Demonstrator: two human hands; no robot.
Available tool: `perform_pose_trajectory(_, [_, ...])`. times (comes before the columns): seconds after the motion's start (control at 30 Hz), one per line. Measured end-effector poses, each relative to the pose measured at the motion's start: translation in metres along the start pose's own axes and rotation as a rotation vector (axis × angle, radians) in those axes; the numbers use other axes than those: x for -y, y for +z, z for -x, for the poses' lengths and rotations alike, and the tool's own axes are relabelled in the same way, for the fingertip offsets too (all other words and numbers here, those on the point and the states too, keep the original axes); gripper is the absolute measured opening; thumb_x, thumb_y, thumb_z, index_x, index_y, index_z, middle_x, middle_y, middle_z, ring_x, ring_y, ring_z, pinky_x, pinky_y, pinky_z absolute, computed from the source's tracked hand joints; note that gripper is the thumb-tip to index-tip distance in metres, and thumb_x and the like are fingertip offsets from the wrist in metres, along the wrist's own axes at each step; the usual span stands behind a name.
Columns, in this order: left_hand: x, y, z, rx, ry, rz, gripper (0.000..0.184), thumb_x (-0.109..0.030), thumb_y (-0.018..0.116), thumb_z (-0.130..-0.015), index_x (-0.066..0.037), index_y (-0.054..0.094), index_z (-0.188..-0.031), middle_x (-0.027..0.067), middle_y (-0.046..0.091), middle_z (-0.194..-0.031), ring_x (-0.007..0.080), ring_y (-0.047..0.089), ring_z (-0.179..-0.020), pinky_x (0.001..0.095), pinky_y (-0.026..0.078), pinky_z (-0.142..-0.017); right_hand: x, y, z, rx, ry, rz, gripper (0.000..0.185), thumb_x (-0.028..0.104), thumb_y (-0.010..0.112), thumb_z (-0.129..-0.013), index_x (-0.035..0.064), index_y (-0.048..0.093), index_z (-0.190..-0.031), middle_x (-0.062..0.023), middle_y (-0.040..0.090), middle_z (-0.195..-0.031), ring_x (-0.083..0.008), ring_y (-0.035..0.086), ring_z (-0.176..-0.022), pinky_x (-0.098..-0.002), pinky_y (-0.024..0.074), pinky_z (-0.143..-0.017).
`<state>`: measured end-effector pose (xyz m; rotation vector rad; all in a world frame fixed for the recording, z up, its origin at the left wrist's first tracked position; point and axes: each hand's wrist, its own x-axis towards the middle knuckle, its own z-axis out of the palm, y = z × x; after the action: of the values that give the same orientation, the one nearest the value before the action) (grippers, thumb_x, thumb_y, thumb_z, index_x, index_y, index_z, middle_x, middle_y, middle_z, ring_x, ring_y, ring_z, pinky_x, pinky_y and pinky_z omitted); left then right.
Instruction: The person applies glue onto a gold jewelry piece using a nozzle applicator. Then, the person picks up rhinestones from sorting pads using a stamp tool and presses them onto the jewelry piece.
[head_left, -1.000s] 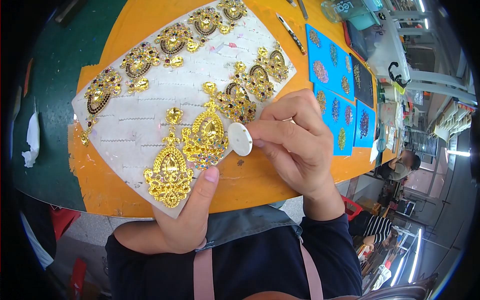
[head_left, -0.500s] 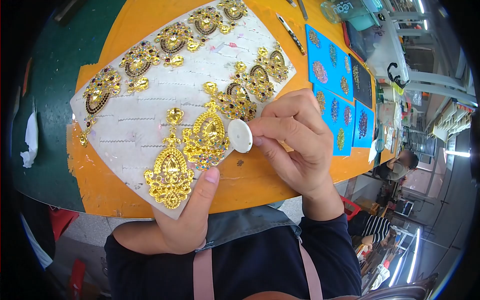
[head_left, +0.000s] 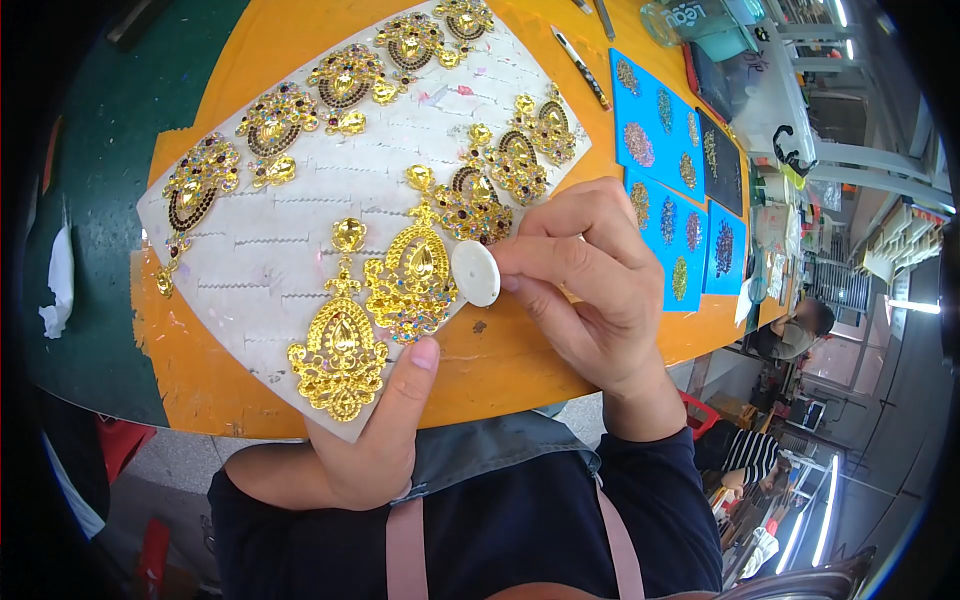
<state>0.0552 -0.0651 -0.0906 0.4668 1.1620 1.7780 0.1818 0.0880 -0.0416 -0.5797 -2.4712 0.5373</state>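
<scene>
My right hand (head_left: 590, 285) pinches a small white round disc (head_left: 476, 273) between thumb and fingers, its flat face turned left. The disc hangs beside a gold earring piece (head_left: 412, 275) that has small coloured stones along its lower part. My left hand (head_left: 375, 440) grips the near corner of a pale board (head_left: 270, 225), thumb on top by that earring's lower edge and the other fingers hidden underneath. Left of the thumb lies a plain gold earring piece (head_left: 340, 350). A stone-covered earring (head_left: 472, 205) lies just beyond the disc.
Several stone-set earrings (head_left: 203, 180) run along the board's far edge. To the right, blue sheets (head_left: 655, 125) carry piles of small stones, beside a dark sheet (head_left: 722, 165). A pen (head_left: 582, 68) lies on the orange table (head_left: 480, 385). Other people (head_left: 745, 455) are in the background.
The disc and my right fingertips have shifted very slightly left. My left hand stays at the board's corner.
</scene>
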Motion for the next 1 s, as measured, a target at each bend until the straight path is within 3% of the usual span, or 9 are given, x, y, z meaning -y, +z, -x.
perform_pose_trajectory(1.0, [-0.0003,-0.0001,-0.0025,0.02,0.011,-0.017,0.027,0.001,0.063,-0.097,0.005,0.061,-0.123,0.0106,0.068,-0.119,0.0173,0.063,-0.107,0.031,0.048,-0.094,0.0036,-0.005,-0.0006,-0.028,-0.018,0.02,0.028,0.003,0.084,-0.066,0.0104,0.078,-0.092,-0.0044,0.064,-0.087,-0.0228,0.061,-0.082,-0.033,0.0463,-0.072])
